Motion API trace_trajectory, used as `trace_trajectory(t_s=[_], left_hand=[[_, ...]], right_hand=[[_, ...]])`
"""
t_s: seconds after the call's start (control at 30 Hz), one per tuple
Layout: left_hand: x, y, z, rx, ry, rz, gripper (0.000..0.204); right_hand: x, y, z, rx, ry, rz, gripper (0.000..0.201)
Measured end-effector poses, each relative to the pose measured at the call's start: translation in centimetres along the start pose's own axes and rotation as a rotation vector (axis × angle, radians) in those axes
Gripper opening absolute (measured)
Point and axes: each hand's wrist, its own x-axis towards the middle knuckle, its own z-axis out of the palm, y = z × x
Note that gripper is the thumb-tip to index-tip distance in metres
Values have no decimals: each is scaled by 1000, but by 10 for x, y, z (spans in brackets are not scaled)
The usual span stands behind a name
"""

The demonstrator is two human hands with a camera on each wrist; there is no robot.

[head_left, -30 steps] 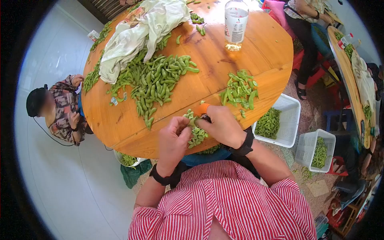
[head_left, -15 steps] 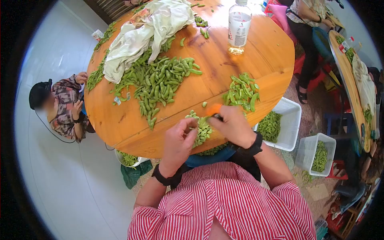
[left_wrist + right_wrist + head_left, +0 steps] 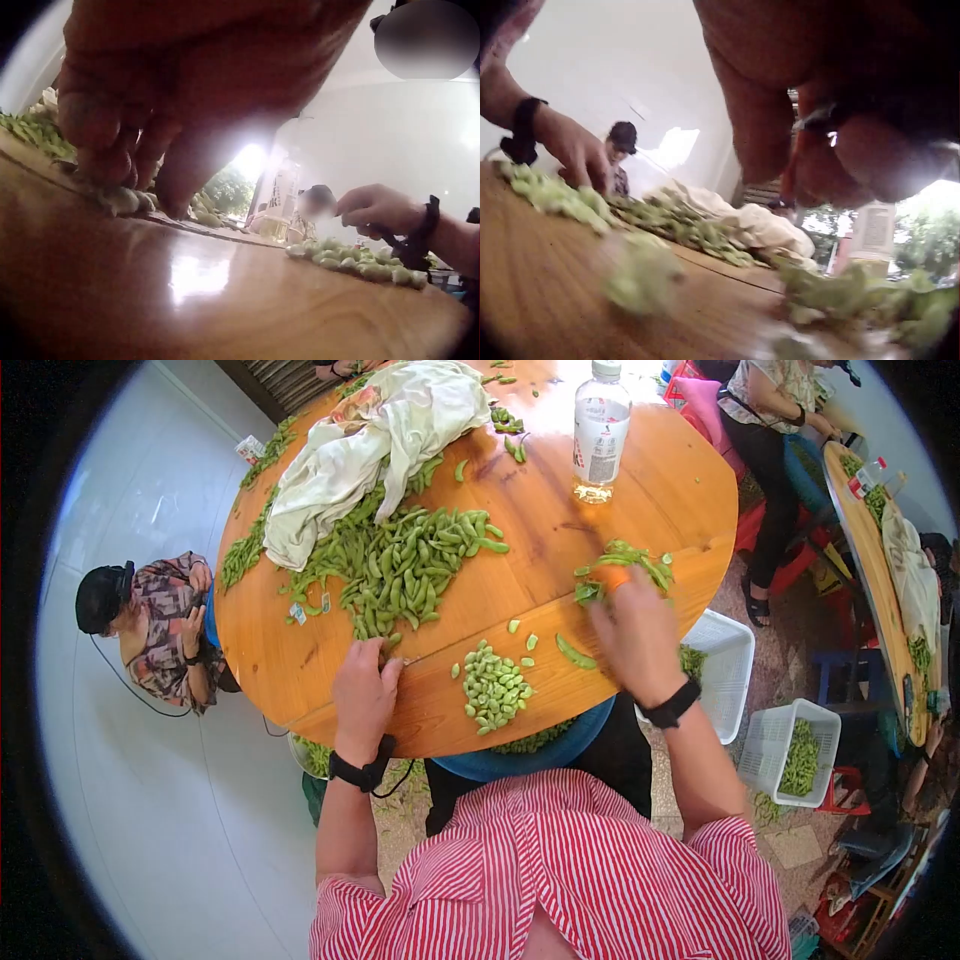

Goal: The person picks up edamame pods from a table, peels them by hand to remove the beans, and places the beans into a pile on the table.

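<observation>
Here's the round table (image 3: 550,545), running out past both hands, with the pale cloth (image 3: 340,480) bunched well beyond the left hand. Next down, the big heap of green pods (image 3: 400,570) spreads ahead of that hand, its near tail ending right at the fingertips.

Now the hands! The left hand (image 3: 362,695) is down at the wood, fingers bent over a pod at that tail; whether it has a true grip, I can't tell. Best play, I'd judge: pinch one pod cleanly and leave its neighbours lying. The right hand (image 3: 637,635) is a blur, low over the smaller heap of opened-looking pods (image 3: 655,570); gripping or loose, there's no telling. It would do well to let any empty shell fall there, clear of the beans.

The bottle (image 3: 601,440) stands upright, well ahead of the right hand, safely out of the elbow's way. Between the hands, on the near side, sits the mound of pale beans (image 3: 493,688); keep both wrists from brushing through it. A lone pod (image 3: 575,652) lies just left of the right hand, near enough to scoop. An orange band (image 3: 610,575) shows at that hand's fingers. Smallest of all, a few stray beans (image 3: 531,642) lie between mound and right hand, worth nudging in.
</observation>
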Motion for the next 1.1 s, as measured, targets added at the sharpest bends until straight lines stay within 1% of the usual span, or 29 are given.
trace_trajectory(t_s=[0.03, 0.1, 0.13, 0.23, 0.3, 0.33, 0.43, 0.47, 0.5, 0.53, 0.6, 0.63, 0.7, 0.73, 0.77, 0.8, 0.83, 0.87, 0.93, 0.97, 1.03, 1.07, 1.1], left_hand=[[0, 1, 0, -10, -9, -16, 26], [2, 4, 0, -30, -6, -40, 26], [3, 5, -1, -50, -3, -63, 26], [5, 3, -3, -53, -14, -55, 26], [7, 2, -3, -34, -40, -75, 26], [9, 3, -3, -15, -65, -91, 26], [10, 1, -1, -23, -18, -57, 22], [9, -1, 1, -17, -13, -63, 22], [9, -4, 3, -13, -13, -15, 20], [10, -5, 3, -8, -13, 33, 18], [8, -5, 4, 3, -2, 27, 16], [7, -4, 3, 4, -2, 30, 15], [5, -1, 1, 18, 0, 21, 14], [4, 0, 0, 24, -4, 17, 14], [3, 0, 0, 23, 3, 16, 14], [3, 1, -1, -7, 33, 10, 13], [4, 2, -1, -39, 62, 4, 12], [5, 5, -3, -42, 67, 2, 12], [5, 13, -8, -169, 77, -148, 12], [5, 12, -9, -173, 81, -152, 12], [5, 12, -10, -293, 131, -125, 15], [5, 13, -10, -298, 133, -124, 15], [4, 15, -9, -466, 113, -159, 16]], right_hand=[[-7, -7, 2, 1, -1, 0, 16], [-18, -14, 7, -50, -387, -48, 16], [-19, -10, 12, -48, -387, -48, 16], [-19, 7, 18, -84, -387, -66, 16], [-10, 13, 14, -231, -280, -13, 12], [-8, 12, 10, -234, -276, -16, 12], [0, -1, 6, -242, -258, -15, 10], [-2, -8, 12, -165, -289, -79, 10], [-2, -14, 17, -87, -318, -145, 10], [-3, -17, 26, -79, -314, -158, 10], [-4, -21, 48, -52, -371, -160, 10], [-5, -24, 55, -46, -368, -170, 10], [-7, -31, 63, -29, -485, -207, 12], [-9, -36, 64, -29, -483, -213, 12], [-13, -40, 63, 31, -510, -233, 13], [-14, -44, 61, 91, -538, -252, 15], [-13, -51, 54, 92, -603, -203, 18], [-12, -52, 51, 87, -602, -208, 18], [-12, -52, 47, 180, -531, -95, 18], [-11, -51, 43, 176, -533, -99, 18], [-10, -48, 34, 280, -443, -72, 14], [-11, -49, 32, 275, -442, -74, 14], [-12, -48, 30, 306, -419, -120, 14]])
